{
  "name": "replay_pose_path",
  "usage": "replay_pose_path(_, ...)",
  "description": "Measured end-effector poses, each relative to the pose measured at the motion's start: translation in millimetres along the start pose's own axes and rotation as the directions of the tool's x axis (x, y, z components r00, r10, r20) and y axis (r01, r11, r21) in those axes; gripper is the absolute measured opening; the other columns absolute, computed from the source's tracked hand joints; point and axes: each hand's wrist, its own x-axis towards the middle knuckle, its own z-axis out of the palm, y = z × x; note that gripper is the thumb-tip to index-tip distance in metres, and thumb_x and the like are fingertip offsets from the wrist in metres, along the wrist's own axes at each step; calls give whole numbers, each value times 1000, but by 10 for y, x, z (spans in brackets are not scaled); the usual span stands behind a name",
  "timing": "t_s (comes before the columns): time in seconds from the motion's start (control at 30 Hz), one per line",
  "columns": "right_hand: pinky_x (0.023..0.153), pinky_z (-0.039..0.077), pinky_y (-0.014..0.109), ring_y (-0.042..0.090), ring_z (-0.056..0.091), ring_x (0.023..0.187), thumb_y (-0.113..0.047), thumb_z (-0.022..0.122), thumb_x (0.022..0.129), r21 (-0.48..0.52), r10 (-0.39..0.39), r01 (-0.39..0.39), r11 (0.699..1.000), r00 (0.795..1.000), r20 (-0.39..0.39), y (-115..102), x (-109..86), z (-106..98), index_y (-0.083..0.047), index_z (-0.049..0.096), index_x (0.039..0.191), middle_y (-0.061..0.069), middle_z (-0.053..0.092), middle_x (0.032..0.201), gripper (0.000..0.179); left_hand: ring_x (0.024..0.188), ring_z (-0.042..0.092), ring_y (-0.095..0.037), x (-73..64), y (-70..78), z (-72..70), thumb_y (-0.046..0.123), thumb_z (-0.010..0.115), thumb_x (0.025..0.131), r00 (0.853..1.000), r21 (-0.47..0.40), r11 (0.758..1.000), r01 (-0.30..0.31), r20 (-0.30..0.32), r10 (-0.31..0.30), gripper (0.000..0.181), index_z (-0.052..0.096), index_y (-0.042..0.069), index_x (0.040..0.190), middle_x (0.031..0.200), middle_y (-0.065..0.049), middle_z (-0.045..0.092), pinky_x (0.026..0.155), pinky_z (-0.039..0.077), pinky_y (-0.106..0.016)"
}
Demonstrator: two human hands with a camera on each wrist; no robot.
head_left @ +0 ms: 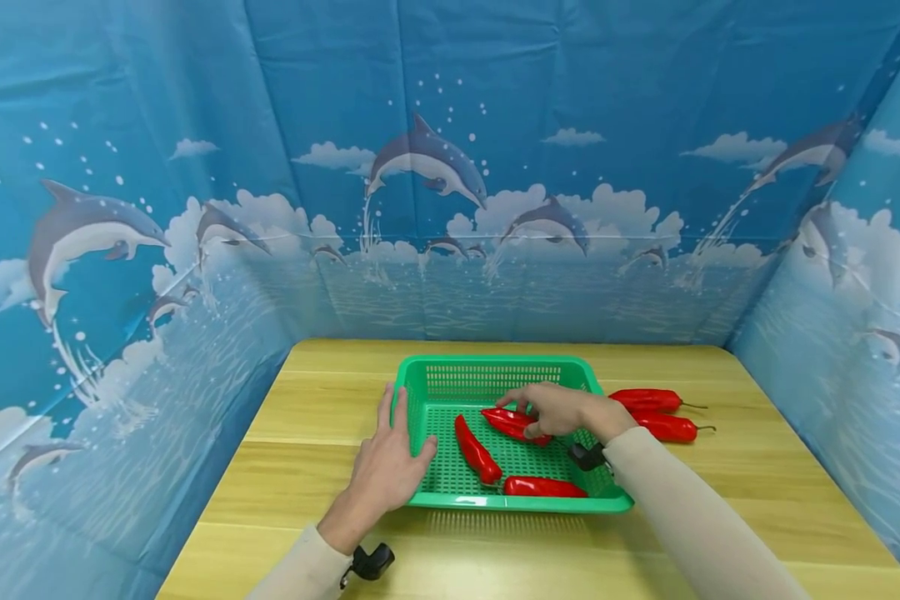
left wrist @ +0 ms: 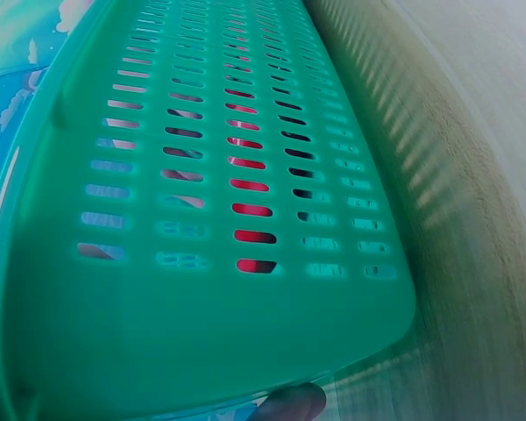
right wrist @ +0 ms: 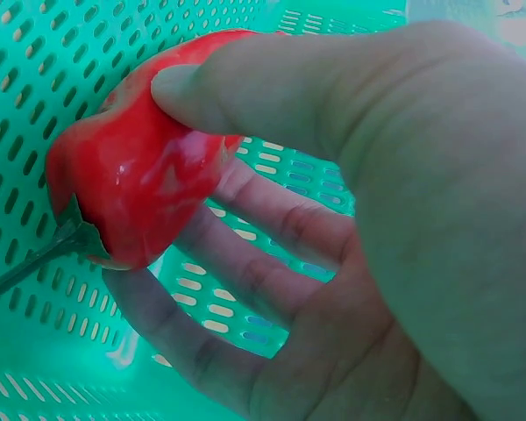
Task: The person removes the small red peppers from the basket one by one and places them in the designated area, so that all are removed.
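Note:
A green plastic basket [head_left: 517, 502] with slotted walls sits on the table. My right hand [head_left: 551, 408] is inside it and holds a red pepper [head_left: 506, 421]; in the right wrist view the thumb lies on top of this pepper [right wrist: 127, 175], with fingers beneath and its green stem pointing left. Against the basket's left rim rests my left hand [head_left: 386, 467], fingers extended and thumb apart. A second red pepper [head_left: 476, 450] lies slanted on the basket floor, and a third pepper [head_left: 543, 487] lies along the front wall. The left wrist view shows mostly the basket's wall [left wrist: 175, 333].
To the right of the basket, two more red peppers, a rear one [head_left: 648, 400] and a front one [head_left: 667, 427], lie on the wooden table [head_left: 307, 433], partly behind the right forearm. A blue dolphin-print curtain [head_left: 435, 300] encloses the table at the back and sides.

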Motion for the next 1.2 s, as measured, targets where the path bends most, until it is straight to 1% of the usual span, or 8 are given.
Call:
replay_pose_path(0.07, 102, 65, 47, 25, 73, 120, -5, 83, 105, 8, 4, -4, 1000, 1000, -1, 1, -7, 9, -23, 66, 167, 12, 74, 148, 67, 43, 45, -16, 5, 2, -2, 48, 62, 115, 1000, 12, 1000, 10, 10, -11, 97, 16, 3, 187, 199, -14, 3, 41, 38, -36)
replay_pose_path(0.1, 102, 65, 48, 25, 73, 120, -4, 83, 105, 8, 2, -2, 1000, 1000, -2, 2, -12, 10, -23, 66, 167, 13, 74, 148, 67, 43, 46, -18, 1, 47, -37, 45, 65, 114, 999, 9, 999, 35, 32, -35, 97, 17, 3, 187, 199, -13, 3, 42, 40, -36)
replay_pose_path(0.2, 105, 66, 50, 30, 74, 126, -5, 83, 106, 8, 1, -1, 1000, 1000, -7, -1, -30, 10, -23, 65, 167, 14, 73, 151, 66, 43, 47, -18, 15, 53, -44, 44, 66, 114, 997, 34, 998, 55, 53, -57, 97, 17, 3, 187, 199, -14, 4, 42, 39, -33)
replay_pose_path(0.3, 109, 66, 54, 36, 75, 134, -5, 83, 106, -1, -13, 13, 1000, 1000, -11, -7, -55, -5, -21, 65, 167, 15, 73, 153, 65, 43, 46, -18, 20, 63, -46, 45, 66, 115, 996, 42, 997, 62, 63, -65, 97, 16, 4, 187, 199, -13, 3, 42, 40, -33)
replay_pose_path(0.37, 110, 66, 55, 37, 75, 135, -6, 83, 106, -3, -18, 18, 1000, 1000, -14, -16, -74, -18, -21, 66, 166, 14, 73, 152, 64, 43, 46, -18, 22, 67, -47, 46, 66, 115, 995, 45, 997, 68, 68, -71, 98, 15, 5, 188, 199, -13, 2, 43, 40, -32)
replay_pose_path(0.63, 108, 66, 53, 33, 74, 132, -6, 82, 107, -11, -22, 22, 1000, 999, -29, -32, -123, -52, -21, 65, 167, 8, 74, 143, 64, 43, 47, -17, 31, 68, -53, 47, 66, 114, 996, 37, 997, 62, 69, -65, 98, 15, 5, 188, 199, -13, 3, 44, 41, -33)
replay_pose_path(0.9, 106, 66, 51, 34, 72, 134, -6, 81, 108, -1, -16, 16, 1000, 999, -36, -41, -168, -67, -22, 64, 167, 8, 73, 142, 64, 43, 45, -17, 44, 58, -55, 46, 66, 114, 996, 35, 998, 61, 65, -63, 98, 16, 5, 188, 199, -13, 4, 42, 39, -33)
replay_pose_path(1.2, 107, 64, 53, 31, 70, 134, -7, 79, 109, -28, -35, 33, 999, 998, -59, -23, -206, -59, -22, 65, 167, 7, 74, 147, 61, 43, 45, -17, 45, 66, -68, 42, 67, 114, 996, 30, 998, 51, 65, -53, 96, 17, 4, 187, 199, -14, 6, 42, 40, -33)
